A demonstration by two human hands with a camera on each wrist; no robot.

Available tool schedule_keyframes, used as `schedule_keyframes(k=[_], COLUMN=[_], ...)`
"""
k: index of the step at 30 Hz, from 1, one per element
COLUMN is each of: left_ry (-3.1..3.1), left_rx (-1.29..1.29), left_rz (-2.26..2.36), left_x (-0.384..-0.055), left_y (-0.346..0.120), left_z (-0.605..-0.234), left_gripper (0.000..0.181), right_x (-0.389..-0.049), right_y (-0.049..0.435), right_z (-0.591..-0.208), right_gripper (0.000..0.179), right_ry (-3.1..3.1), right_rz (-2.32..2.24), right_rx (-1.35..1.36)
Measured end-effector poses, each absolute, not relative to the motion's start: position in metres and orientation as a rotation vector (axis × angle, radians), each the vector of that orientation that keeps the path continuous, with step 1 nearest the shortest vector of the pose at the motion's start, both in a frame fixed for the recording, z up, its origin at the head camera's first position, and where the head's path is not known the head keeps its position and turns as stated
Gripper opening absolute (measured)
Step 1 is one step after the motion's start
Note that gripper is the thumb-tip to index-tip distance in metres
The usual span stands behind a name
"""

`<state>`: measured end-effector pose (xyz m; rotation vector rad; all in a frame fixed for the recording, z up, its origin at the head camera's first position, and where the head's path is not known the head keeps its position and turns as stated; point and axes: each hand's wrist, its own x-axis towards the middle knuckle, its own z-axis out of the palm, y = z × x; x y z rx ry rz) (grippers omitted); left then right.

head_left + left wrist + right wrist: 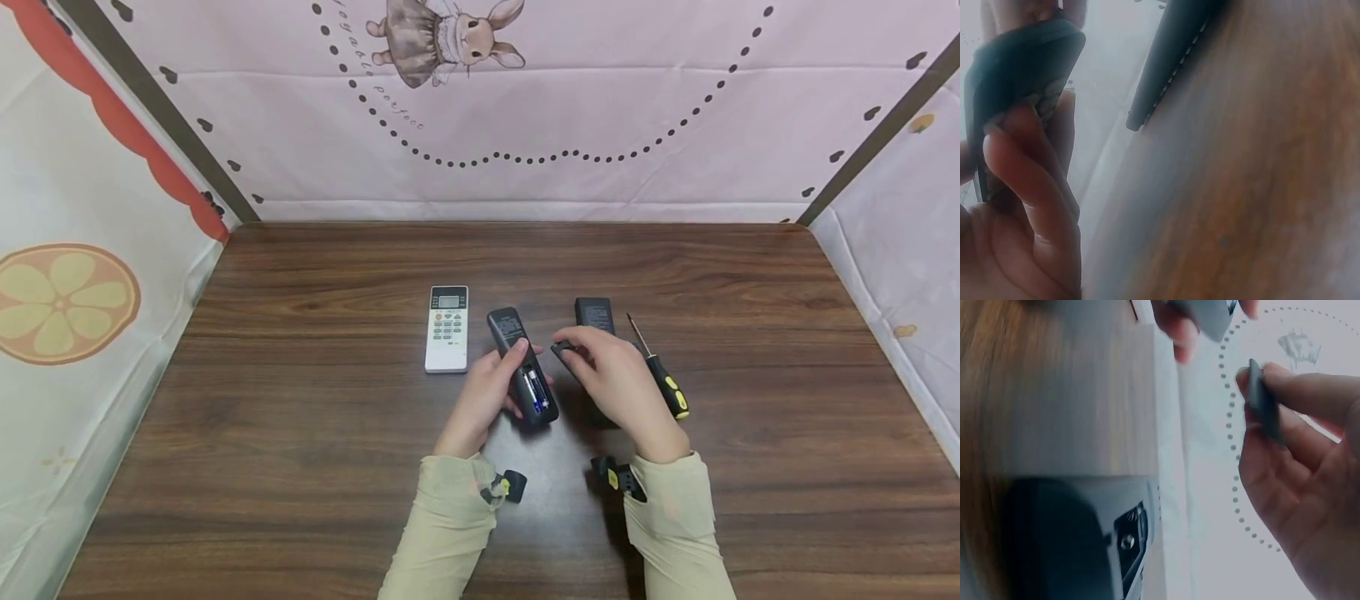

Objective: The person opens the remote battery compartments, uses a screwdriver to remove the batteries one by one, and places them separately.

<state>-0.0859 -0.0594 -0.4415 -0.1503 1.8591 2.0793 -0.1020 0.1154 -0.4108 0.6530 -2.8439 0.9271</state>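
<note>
Inspected at the centre of the head view: black remote control [531, 364] held in left-hand grip [483, 392], thumb across the back, fingers curled round underneath. Shows its back upward, with batteries [536, 392] exposed in an uncovered recess near the lower end. Runs, by long axis, from upper left to lower right of the frame.

Noted to the right: right-hand grip [618, 375] narrow, pinching small black piece [1263, 406] between thumb and fingers; judged by shape a battery cover. Found just to the upper right of the exposed batteries, apart from the held remote, both level with the middle of the frame. Cannot tell the exact height between the two.

Recorded on tabletop [300, 417]: second black remote [595, 315], partly hidden behind the right-hand grip; screwdriver [662, 375] further right, tip toward the top; white remote [447, 333] left of the held one.
</note>
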Motion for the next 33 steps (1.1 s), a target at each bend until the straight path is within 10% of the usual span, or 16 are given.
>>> schedule_keyframes(k=[33], left_ry=[1.878], left_rx=[-0.19], left_rz=[2.08], left_x=[-0.09], left_y=[-0.055], left_z=[-0.464], left_gripper=[0.057], right_x=[-0.128], right_y=[0.107], right_z=[-0.447], right_gripper=[0.021], right_ry=[-2.998], right_rz=[0.825], right_rx=[0.429])
